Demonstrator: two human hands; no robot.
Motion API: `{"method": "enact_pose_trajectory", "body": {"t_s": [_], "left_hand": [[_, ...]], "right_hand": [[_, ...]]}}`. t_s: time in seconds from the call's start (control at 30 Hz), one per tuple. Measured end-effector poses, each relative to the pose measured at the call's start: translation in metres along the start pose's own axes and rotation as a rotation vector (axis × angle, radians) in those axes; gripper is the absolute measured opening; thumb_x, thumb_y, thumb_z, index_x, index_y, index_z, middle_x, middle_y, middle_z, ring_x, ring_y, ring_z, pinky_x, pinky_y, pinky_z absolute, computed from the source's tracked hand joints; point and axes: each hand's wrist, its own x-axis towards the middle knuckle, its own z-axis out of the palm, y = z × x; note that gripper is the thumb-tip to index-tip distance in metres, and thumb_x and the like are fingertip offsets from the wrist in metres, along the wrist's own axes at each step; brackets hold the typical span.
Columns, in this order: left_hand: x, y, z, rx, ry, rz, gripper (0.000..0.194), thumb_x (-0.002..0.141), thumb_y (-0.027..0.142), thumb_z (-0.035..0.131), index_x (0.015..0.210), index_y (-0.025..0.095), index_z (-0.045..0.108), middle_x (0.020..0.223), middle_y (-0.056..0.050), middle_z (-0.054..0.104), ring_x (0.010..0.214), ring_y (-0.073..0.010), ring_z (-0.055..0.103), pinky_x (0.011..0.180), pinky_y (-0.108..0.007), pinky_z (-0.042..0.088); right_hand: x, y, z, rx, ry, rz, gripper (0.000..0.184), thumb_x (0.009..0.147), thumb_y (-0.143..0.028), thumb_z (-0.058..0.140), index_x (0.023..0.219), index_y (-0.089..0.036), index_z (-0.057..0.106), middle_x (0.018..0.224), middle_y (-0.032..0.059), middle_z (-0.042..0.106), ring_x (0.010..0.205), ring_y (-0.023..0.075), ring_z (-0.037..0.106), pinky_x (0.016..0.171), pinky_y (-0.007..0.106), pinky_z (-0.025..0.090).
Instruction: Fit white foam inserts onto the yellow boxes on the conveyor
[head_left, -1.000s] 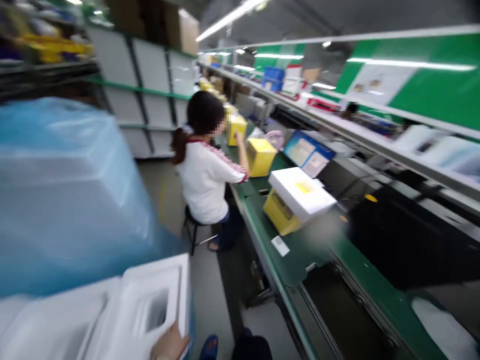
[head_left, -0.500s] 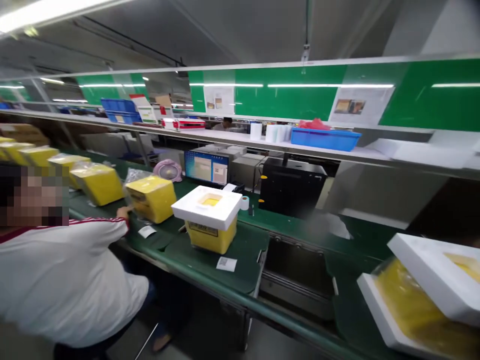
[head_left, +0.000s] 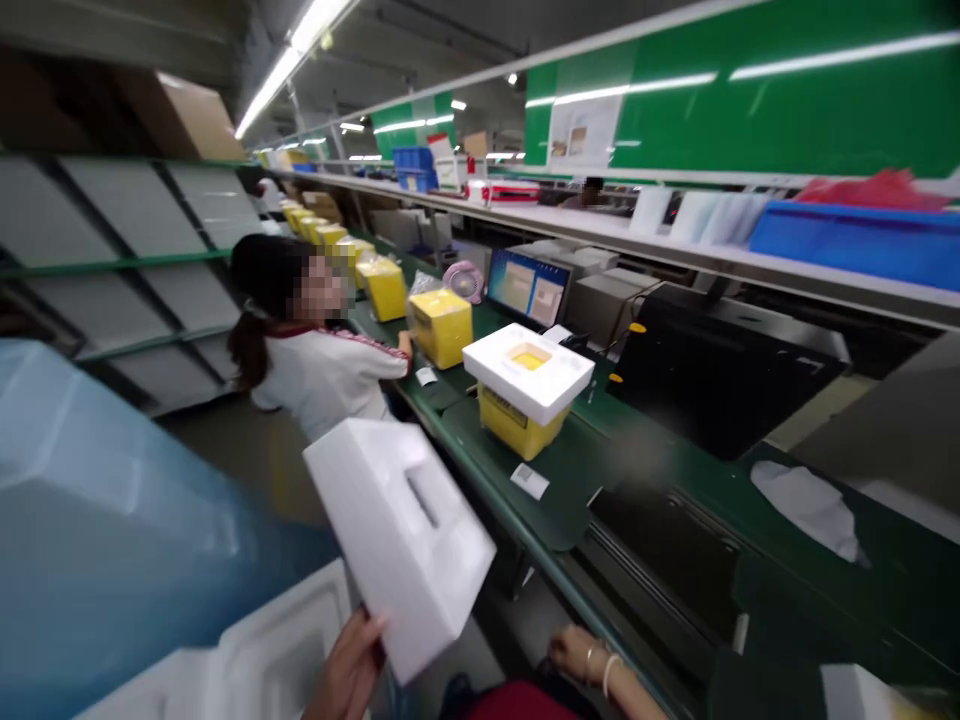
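Observation:
My left hand [head_left: 352, 660] grips the lower end of a white foam packing piece [head_left: 390, 540], which is tilted and has a slot-shaped recess. Below it at the left lie more white foam pieces [head_left: 277, 640] with moulded hollows. My right hand [head_left: 574, 650], with bracelets at the wrist, hangs by the edge of the green conveyor [head_left: 517, 510]; its fingers look curled, with nothing visible in them. On the conveyor, a yellow box [head_left: 517, 420] has a white foam cap [head_left: 525, 365] on top, and a white label [head_left: 529, 480] lies in front of it.
A co-worker in a white shirt [head_left: 322, 380] reaches toward a bagged yellow box [head_left: 442, 330]. A large blue plastic bag [head_left: 127, 520] fills the left side. Beyond the conveyor stand a monitor [head_left: 529, 285] and a black case [head_left: 742, 370]. Part of another foam piece [head_left: 855, 690] shows at lower right.
The view has swung left and down. Both my hands and the foam piece in my left hand have come into view. The foam-packed yellow box at right has mostly left the picture.

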Motion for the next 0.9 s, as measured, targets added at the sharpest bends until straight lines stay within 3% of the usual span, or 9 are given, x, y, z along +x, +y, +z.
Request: {"method": "enact_pose_trajectory", "body": {"t_s": [0.07,0.13,0.23,0.37,0.5,0.67,0.83,0.9], "left_hand": [[-0.013,0.027,0.028,-0.359,-0.119,-0.041,0.073,0.072,0.057,0.042,0.134,0.018,0.048,0.12,-0.009,0.065,0.116,-0.0339,0.056,0.091,-0.046,0.052],[-0.014,0.044,0.055,-0.496,-0.212,-0.078,0.079,0.064,0.05,0.049,0.135,0.013,0.045,0.12,-0.011,0.065,0.116,-0.0347,0.056,0.092,-0.046,0.051],[-0.005,0.049,0.083,-0.507,-0.336,-0.099,0.081,0.059,0.044,0.052,0.133,0.011,0.046,0.119,-0.013,0.065,0.115,-0.0354,0.056,0.092,-0.046,0.051],[0.008,0.047,0.095,-0.432,-0.428,-0.07,0.077,0.057,0.042,0.059,0.126,0.009,0.051,0.12,-0.015,0.064,0.119,-0.037,0.053,0.096,-0.044,0.048],[0.013,0.065,0.095,-0.277,-0.467,-0.014,0.074,0.061,0.044,0.068,0.125,0.011,0.053,0.13,-0.013,0.059,0.123,-0.0357,0.05,0.1,-0.042,0.045],[0.019,0.075,0.104,-0.043,-0.505,0.094,0.063,0.071,0.047,0.064,0.122,0.012,0.054,0.128,-0.013,0.06,0.119,-0.0314,0.053,0.102,-0.04,0.043],[0.034,0.048,0.124,0.64,-0.241,0.336,0.04,0.084,0.043,0.044,0.109,0.014,0.054,0.113,-0.014,0.062,0.105,-0.0288,0.059,0.094,-0.042,0.045],[0.045,0.036,0.131,0.847,-0.2,0.374,0.038,0.089,0.039,0.035,0.11,0.013,0.053,0.114,-0.015,0.061,0.106,-0.0282,0.058,0.094,-0.041,0.045]], "right_hand": [[-0.001,0.019,-0.009,-0.05,-0.033,-0.042,0.022,0.078,-0.018,0.051,0.085,-0.022,0.071,0.09,0.0055,0.073,0.092,0.0239,0.067,0.081,0.033,0.048],[-0.002,0.036,-0.032,-0.026,0.042,-0.092,0.031,0.08,-0.023,0.044,0.097,-0.021,0.07,0.1,0.0073,0.072,0.098,0.023,0.066,0.087,0.032,0.046],[-0.01,0.057,-0.075,0.058,0.182,-0.094,0.036,0.082,-0.032,0.04,0.101,-0.019,0.067,0.104,0.0084,0.071,0.099,0.022,0.064,0.089,0.032,0.045],[-0.035,0.081,-0.113,0.126,0.324,-0.055,0.038,0.082,-0.038,0.04,0.103,-0.02,0.065,0.105,0.0077,0.07,0.1,0.0231,0.063,0.089,0.034,0.045],[-0.055,0.106,-0.12,0.219,0.366,0.004,0.038,0.081,-0.043,0.041,0.102,-0.022,0.065,0.104,0.0064,0.07,0.097,0.0239,0.063,0.088,0.035,0.046],[-0.055,0.13,-0.106,0.222,0.299,0.05,0.038,0.08,-0.041,0.041,0.102,-0.022,0.065,0.1,0.0065,0.071,0.094,0.0242,0.064,0.087,0.035,0.045],[-0.047,0.14,-0.098,0.14,0.265,0.095,0.039,0.083,-0.037,0.038,0.104,-0.02,0.066,0.108,0.0078,0.07,0.101,0.0222,0.064,0.09,0.03,0.044],[-0.045,0.142,-0.1,0.094,0.248,0.136,0.039,0.083,-0.033,0.038,0.108,-0.019,0.065,0.112,0.0087,0.069,0.104,0.0216,0.063,0.09,0.029,0.043]]}}
